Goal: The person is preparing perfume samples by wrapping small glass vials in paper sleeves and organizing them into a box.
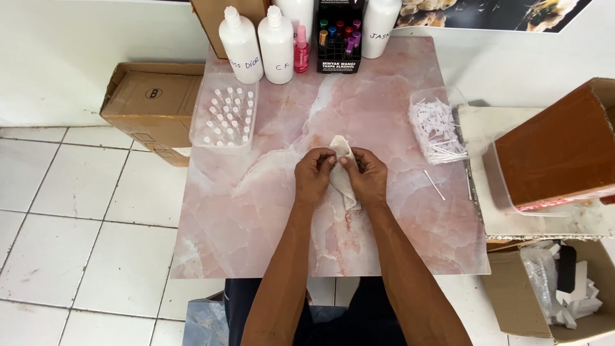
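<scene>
White cloth [343,168] sits pinched between both hands, right at the fingertips, its long axis running from the person outward, the far end poking up past the knuckles. Left hand [314,176] and right hand [366,176] are equally near it, wrists low on the pink marble tabletop [256,211], fingers curled in and thumbs meeting. Right of the hands lies a thin stick [434,185]; farther off, white bottles [259,43] stand at the back.

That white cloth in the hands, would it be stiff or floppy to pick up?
Probably floppy: the cloth sags and creases between the left hand and right hand. Likely light, since fingertips alone pinch it. It seems unlikely to roll or slide on the table.
</scene>
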